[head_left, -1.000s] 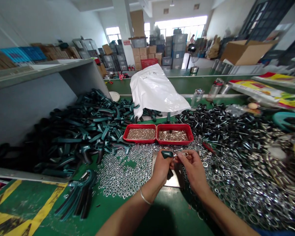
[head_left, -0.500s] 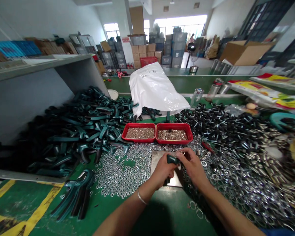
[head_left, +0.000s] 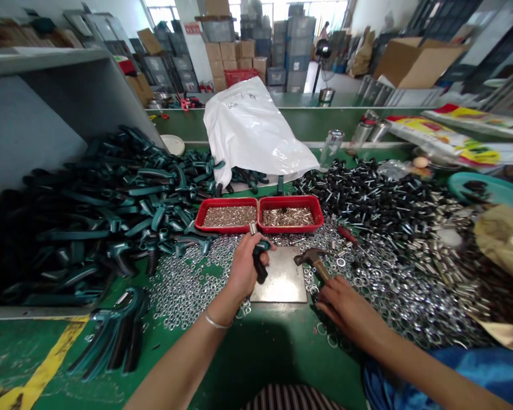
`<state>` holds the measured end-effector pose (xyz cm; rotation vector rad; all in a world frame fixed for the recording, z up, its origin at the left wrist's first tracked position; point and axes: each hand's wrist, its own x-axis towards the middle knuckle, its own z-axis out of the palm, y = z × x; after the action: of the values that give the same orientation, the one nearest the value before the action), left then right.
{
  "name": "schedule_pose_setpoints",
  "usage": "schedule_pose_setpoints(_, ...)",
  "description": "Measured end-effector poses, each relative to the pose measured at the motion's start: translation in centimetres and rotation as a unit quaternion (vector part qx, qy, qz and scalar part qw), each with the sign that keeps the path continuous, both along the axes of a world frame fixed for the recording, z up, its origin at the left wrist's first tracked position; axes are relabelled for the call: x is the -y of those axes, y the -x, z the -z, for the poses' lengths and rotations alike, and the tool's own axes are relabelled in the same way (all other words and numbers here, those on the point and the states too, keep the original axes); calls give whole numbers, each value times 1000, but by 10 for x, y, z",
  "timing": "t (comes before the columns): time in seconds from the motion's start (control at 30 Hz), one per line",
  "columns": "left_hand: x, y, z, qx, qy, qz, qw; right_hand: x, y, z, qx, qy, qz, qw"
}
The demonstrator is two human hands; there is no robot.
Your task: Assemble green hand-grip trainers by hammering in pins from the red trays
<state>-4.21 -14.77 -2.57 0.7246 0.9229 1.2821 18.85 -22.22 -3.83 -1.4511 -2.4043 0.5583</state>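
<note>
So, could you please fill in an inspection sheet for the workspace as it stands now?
Surface: green bench top, with a flat metal plate on it.
Job's things: green-and-black handle, a coil spring showing above it; claw hammer by the plate's right edge.
Clutter: loose metal rings on both sides of the plate; a heap of dark green handles at left; two red trays of small metal parts; white bag behind them.
Hands: left hand grips the green-and-black handle; right hand holds the hammer's shaft.
Cables: nothing seen near the hands.
Surroundings: grey shelf unit at left; stacked cardboard boxes farther back.
</note>
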Motion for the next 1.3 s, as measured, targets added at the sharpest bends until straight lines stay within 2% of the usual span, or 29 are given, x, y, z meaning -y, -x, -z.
schedule_pose_setpoints(0.1, -14, 1, -1, -84, -15, 25, 996, 30, -5, 13, 148, -69, 5, 987)
schedule_pose_setpoints(0.17, -18, -6, -1, -118, -15, 65, 991, 33, -4, 17, 168, -82, -8, 982)
schedule_pose_setpoints(0.27, -16, -16, 2, -159, -22, 77, 984, 19, -6, 7, 60, -33, -20, 997)
schedule_pose_setpoints(0.33, -11, -21, 5, -191, -36, 50, 980, 3, -7, -7, -74, 17, 8, 997)
schedule_pose_setpoints(0.37, -7, -23, 5, -204, -41, 34, 978, -5, -5, -13, -147, 45, 38, 987)
schedule_pose_setpoints(0.43, -1, -27, 4, -223, -51, 15, 973, -22, 4, -23, -302, 117, 108, 940)
schedule_pose_setpoints(0.5, 6, -30, -1, -243, -77, 6, 967, -36, 19, -26, -451, 210, 151, 854)
schedule_pose_setpoints(0.57, 11, -33, -5, -265, -119, 0, 957, -47, 35, -23, -558, 296, 150, 761)
schedule_pose_setpoints(0.6, 13, -33, -7, -279, -137, -4, 950, -51, 42, -21, -589, 329, 144, 724)
schedule_pose_setpoints(0.67, 16, -32, -6, -313, -151, -16, 938, -56, 52, -15, -617, 379, 140, 675)
schedule_pose_setpoints(0.73, 17, -30, -2, -346, -145, -24, 927, -56, 56, -12, -623, 412, 136, 651)
schedule_pose_setpoints(0.77, 17, -30, 0, -358, -139, -26, 923, -55, 56, -10, -620, 422, 131, 649)
schedule_pose_setpoints(0.83, 18, -29, 4, -373, -126, -26, 919, -54, 53, -10, -606, 416, 116, 668)
schedule_pose_setpoints(0.87, 18, -29, 5, -377, -121, -25, 918, -53, 51, -10, -591, 398, 109, 693)
schedule_pose_setpoints(0.93, 17, -30, 3, -373, -115, -12, 921, -53, 47, -9, -542, 321, 97, 771)
schedule_pose_setpoints(1.0, 17, -31, -1, -359, -118, 14, 926, -53, 42, -8, -458, 188, 81, 865)
schedule_pose_setpoints(1.07, 17, -31, -3, -350, -117, 34, 929, -51, 40, -5, -353, 38, 52, 933)
schedule_pose_setpoints(1.1, 17, -31, -4, -350, -110, 36, 929, -49, 39, -2, -301, -28, 39, 953)
schedule_pose_setpoints(1.17, 18, -32, -1, -341, -85, 35, 936, -43, 39, 3, -204, -119, 25, 971)
schedule_pose_setpoints(1.23, 19, -34, 5, -301, -59, 46, 951, -38, 33, 8, -123, -161, 12, 979)
schedule_pose_setpoints(1.3, 20, -37, 12, -226, -38, 74, 971, -39, 16, 10, -54, -154, -26, 986)
